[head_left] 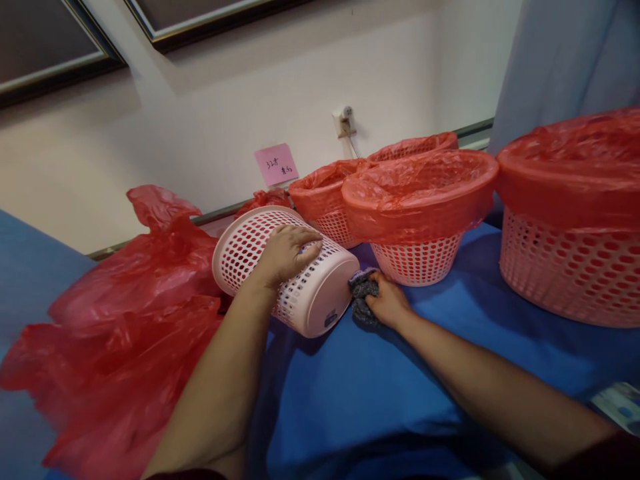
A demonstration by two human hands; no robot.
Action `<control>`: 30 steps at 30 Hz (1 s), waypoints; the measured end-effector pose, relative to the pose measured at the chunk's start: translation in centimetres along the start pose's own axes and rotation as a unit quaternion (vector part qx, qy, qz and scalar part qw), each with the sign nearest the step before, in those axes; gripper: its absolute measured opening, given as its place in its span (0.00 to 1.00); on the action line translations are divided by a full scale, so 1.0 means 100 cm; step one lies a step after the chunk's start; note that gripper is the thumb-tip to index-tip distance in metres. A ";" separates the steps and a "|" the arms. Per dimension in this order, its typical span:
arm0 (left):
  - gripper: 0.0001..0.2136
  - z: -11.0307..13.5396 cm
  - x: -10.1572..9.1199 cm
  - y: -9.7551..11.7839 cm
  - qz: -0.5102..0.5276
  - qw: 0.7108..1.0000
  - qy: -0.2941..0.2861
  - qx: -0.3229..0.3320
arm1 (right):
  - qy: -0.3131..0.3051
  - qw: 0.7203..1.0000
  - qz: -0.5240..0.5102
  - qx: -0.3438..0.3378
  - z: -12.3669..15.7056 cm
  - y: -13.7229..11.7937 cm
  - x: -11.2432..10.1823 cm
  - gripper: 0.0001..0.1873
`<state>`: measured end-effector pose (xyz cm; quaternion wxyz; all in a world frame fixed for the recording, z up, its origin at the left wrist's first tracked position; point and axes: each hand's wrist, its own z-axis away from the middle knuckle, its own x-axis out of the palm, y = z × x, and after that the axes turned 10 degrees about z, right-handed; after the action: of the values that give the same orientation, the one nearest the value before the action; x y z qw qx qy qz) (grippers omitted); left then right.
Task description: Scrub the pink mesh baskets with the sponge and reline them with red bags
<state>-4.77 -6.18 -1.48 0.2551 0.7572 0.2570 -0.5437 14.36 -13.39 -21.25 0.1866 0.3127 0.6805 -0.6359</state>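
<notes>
Head view: your pale pink basket (317, 297) lies on its side on the blue desk (320, 400), base turned toward your right hand (393, 301), probably so that hand can reach it. Your left hand (290, 252) is loosely spread on top, I'd guess to stop it rolling. The right one's pinching a bunched grey cloth (364, 293) by the base's edge; can't tell if they're touching. So the basket's under your left, just beside your right.

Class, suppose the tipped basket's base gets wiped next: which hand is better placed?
Probably the right hand: it grips a dark cloth close by the base of the tipped basket. The left hand lies on the basket's side, seemingly better placed to steady it.
</notes>
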 end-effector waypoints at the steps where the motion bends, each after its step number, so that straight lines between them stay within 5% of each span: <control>1: 0.20 0.000 0.000 0.000 0.000 1.000 -0.001 -0.001 | -0.004 1.000 -0.014 -0.001 0.002 0.000 0.003 0.22; 6: 0.20 -0.001 0.002 -0.003 -0.008 1.000 0.001 0.004 | -0.023 0.993 -0.109 0.028 0.003 -0.011 0.020 0.16; 10: 0.21 -0.002 0.003 -0.004 -0.011 1.000 0.009 0.008 | 0.026 0.983 -0.182 0.007 -0.004 -0.026 0.009 0.17; 14: 0.22 -0.002 0.003 -0.003 -0.009 1.000 0.013 0.009 | 0.125 0.951 -0.225 -0.171 0.015 -0.042 -0.008 0.23; 16: 0.22 -0.002 0.003 -0.002 -0.011 1.000 0.011 0.007 | 0.072 0.933 -0.185 -0.300 0.027 -0.047 -0.011 0.23; 18: 0.21 -0.002 0.003 -0.002 -0.011 1.000 0.014 0.005 | 0.029 0.926 -0.155 -0.342 0.030 -0.048 -0.009 0.22; 23: 0.21 -0.002 0.002 0.001 -0.014 1.000 0.007 0.000 | 0.139 0.970 -0.195 -0.036 0.001 -0.040 -0.001 0.18; 25: 0.21 -0.003 0.002 0.000 -0.013 1.000 0.004 0.003 | 0.153 0.971 -0.186 -0.017 -0.002 -0.039 -0.001 0.20; 28: 0.21 -0.004 0.004 -0.002 -0.015 1.000 0.010 0.005 | 0.127 0.968 -0.118 -0.181 0.017 -0.042 -0.003 0.26; 30: 0.21 -0.004 0.005 -0.004 -0.018 1.000 0.012 0.003 | 0.041 0.945 -0.052 -0.320 0.035 -0.044 -0.004 0.27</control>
<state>-4.60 -5.60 -1.91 0.2396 0.7602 0.2716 -0.5394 11.25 -16.87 -18.12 0.2158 0.2262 0.8705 -0.3802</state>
